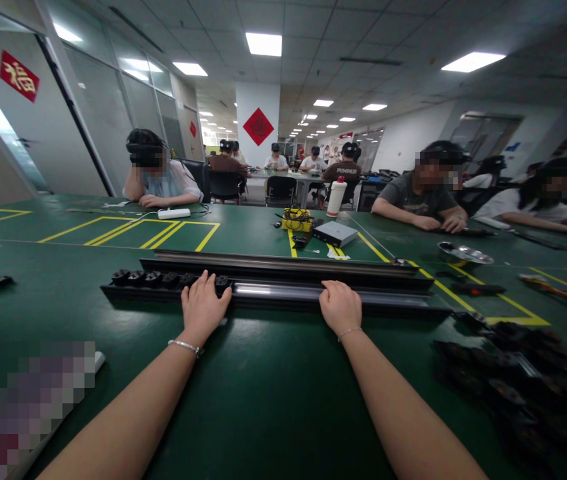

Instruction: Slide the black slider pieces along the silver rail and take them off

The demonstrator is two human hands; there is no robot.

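Observation:
A long black rail (393, 303) lies across the green table (263, 400) in front of me, with a row of several black socket modules (148, 278) set in its left end. A second long black strip (283, 263) lies just behind it. My left hand (204, 305) rests on the rail beside the modules, fingers curled over its near edge. My right hand (339, 306) grips the rail near its middle, fingers wrapped over it.
A heap of loose black socket modules (503, 373) lies at the right. A metal bowl (463, 254), a yellow cable bundle (297, 219), a grey box (334, 233) and a white bottle (336, 198) stand farther back. Several people sit at the surrounding tables.

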